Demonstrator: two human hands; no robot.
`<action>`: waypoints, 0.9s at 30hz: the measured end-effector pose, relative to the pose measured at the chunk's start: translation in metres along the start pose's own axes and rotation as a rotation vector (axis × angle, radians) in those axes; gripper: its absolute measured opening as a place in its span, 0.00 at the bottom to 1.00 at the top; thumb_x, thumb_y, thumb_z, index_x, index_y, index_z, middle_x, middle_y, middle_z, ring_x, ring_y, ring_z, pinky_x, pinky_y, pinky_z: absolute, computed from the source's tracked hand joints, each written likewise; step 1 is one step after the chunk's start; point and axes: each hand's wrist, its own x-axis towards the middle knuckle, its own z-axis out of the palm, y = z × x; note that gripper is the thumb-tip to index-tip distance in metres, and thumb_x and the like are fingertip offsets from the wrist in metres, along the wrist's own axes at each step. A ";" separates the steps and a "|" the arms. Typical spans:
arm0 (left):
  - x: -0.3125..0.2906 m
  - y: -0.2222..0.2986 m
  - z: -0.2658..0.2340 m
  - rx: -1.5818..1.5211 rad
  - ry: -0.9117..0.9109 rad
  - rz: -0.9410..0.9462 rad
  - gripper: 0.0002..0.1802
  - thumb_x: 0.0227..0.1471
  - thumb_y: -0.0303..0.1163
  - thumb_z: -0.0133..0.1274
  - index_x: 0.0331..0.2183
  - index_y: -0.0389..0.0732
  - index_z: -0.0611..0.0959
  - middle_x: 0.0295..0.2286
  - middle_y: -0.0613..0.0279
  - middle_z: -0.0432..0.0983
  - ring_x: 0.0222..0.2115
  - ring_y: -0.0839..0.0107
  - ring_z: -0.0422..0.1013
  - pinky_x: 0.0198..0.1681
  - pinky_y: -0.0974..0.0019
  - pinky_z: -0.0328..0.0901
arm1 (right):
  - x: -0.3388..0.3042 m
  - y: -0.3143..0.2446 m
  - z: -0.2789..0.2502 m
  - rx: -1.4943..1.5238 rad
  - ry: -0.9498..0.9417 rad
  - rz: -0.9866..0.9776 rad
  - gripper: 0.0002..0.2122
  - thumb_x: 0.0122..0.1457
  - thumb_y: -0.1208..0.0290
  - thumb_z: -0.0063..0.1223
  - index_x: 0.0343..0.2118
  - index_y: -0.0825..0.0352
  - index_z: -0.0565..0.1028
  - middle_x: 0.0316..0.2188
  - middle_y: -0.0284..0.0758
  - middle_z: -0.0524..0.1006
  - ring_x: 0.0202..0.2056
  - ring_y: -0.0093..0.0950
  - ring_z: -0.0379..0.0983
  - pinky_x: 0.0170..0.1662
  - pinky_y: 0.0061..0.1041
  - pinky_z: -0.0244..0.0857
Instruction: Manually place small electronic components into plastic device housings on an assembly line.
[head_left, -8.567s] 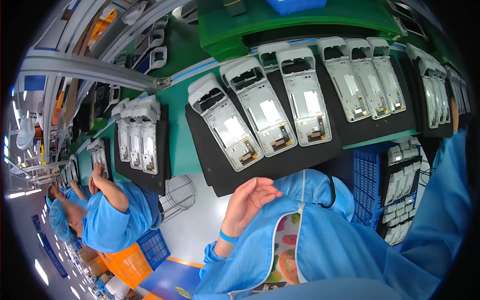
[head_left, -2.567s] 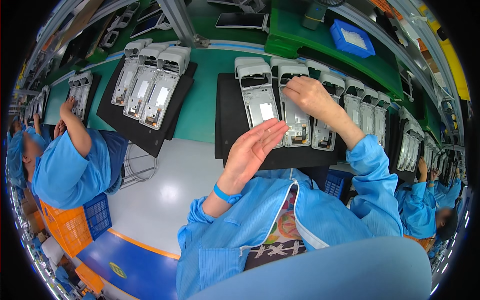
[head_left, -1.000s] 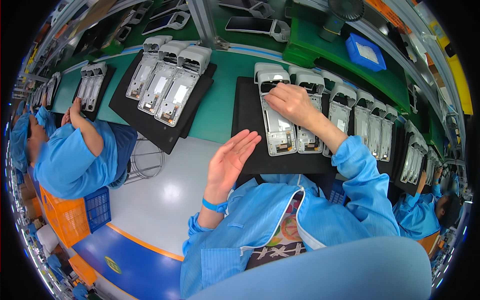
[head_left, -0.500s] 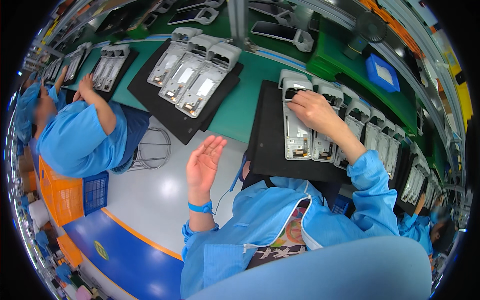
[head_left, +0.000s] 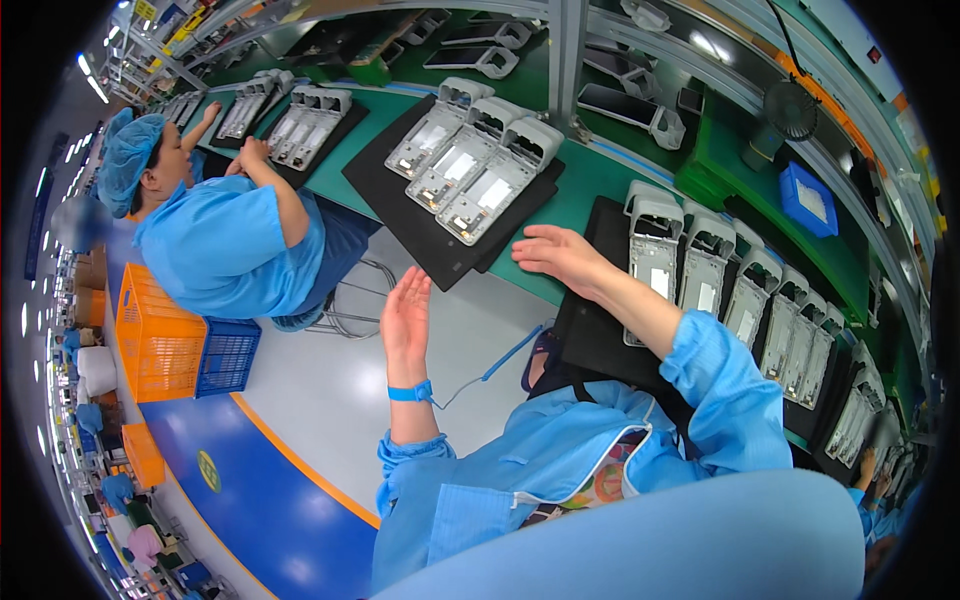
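My left hand (head_left: 406,318) is raised near the front corner of the left black mat (head_left: 398,215), palm turned inward, holding nothing. My right hand (head_left: 566,258) is empty too, its fingers stretched out over the green bench (head_left: 590,172) between the two mats. On the left mat lie three grey-white handheld device housings (head_left: 470,150), side by side, with open hoods at their far ends and bare inner frames showing. Several similar housings (head_left: 653,262) stand in a row on the right black mat (head_left: 592,325), beside my right forearm.
A co-worker in blue (head_left: 215,240) sits at left, hands at another set of housings (head_left: 308,130). Behind that person stand orange (head_left: 160,345) and blue (head_left: 228,358) crates. A metal post (head_left: 568,65), a small fan (head_left: 790,110) and a blue bin (head_left: 808,226) line the bench's back.
My right hand has left the housings on the right mat and moved left toward the other mat. My left hand stays raised. The view has turned, shifting the benches rightward in the picture.
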 end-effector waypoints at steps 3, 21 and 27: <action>0.021 0.007 -0.011 -0.053 -0.169 -0.136 0.24 0.67 0.33 0.47 0.55 0.22 0.73 0.51 0.44 0.74 0.51 0.58 0.73 0.59 0.62 0.70 | 0.030 0.003 0.012 0.148 0.142 -0.035 0.30 0.63 0.75 0.61 0.61 0.82 0.58 0.49 0.51 0.74 0.48 0.38 0.79 0.53 0.33 0.77; 0.152 0.054 -0.034 -0.137 -0.283 -0.124 0.19 0.67 0.35 0.49 0.48 0.26 0.78 0.43 0.48 0.81 0.42 0.63 0.78 0.49 0.67 0.75 | -0.035 -0.004 -0.015 -0.284 0.190 -0.284 0.12 0.64 0.79 0.54 0.47 0.71 0.64 0.36 0.39 0.74 0.32 0.29 0.80 0.35 0.27 0.81; 0.121 0.061 -0.024 -0.128 -0.344 -0.225 0.23 0.66 0.44 0.54 0.41 0.29 0.82 0.36 0.53 0.83 0.35 0.65 0.79 0.43 0.71 0.77 | -0.066 0.002 -0.028 -0.391 0.194 -0.413 0.11 0.63 0.82 0.54 0.43 0.69 0.63 0.36 0.37 0.73 0.33 0.25 0.78 0.31 0.25 0.81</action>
